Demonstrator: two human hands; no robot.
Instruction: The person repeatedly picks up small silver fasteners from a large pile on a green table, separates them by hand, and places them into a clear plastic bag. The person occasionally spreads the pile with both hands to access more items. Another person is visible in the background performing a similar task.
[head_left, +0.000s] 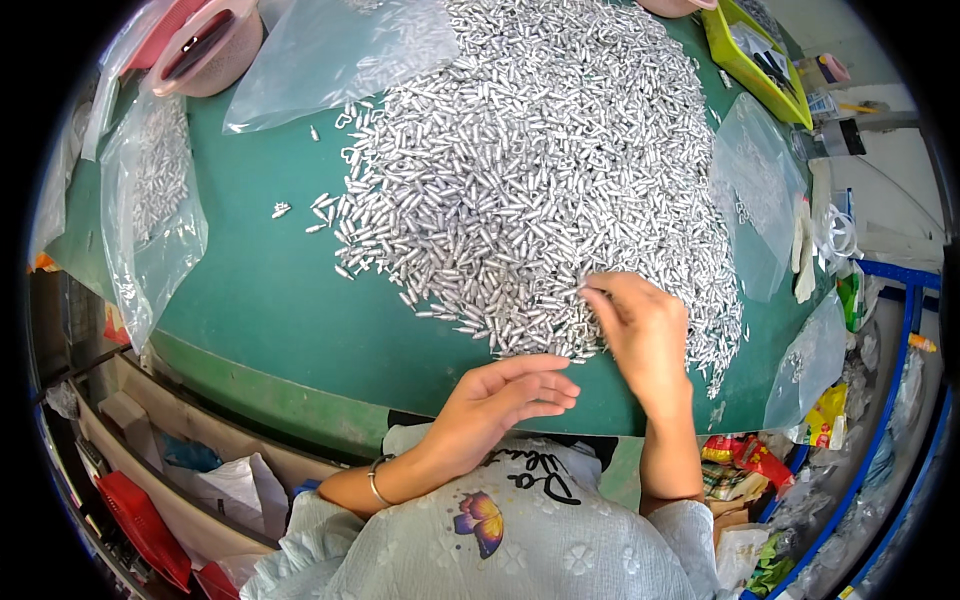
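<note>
A wide heap of small silvery metal parts (480, 190), mostly bullet-shaped with some hook-like clips among them, covers much of the green table (260, 290). At the heap's near edge, my right hand (642, 330) has its thumb and forefinger pinched together over the parts. Whatever lies between those fingertips is too small to make out. My left hand (508, 402) hovers at the table's front edge, just short of the heap. Its fingers are stretched out and slightly apart, palm turned inward, and nothing is in it.
Clear plastic bags with metal parts lie at left (155, 190), at the back (340, 60) and at right (760, 190). A pink basket (225, 65) stands back left, a yellow-green tray (735, 50) back right. An open drawer (230, 400) and a blue rack (890, 400) flank me.
</note>
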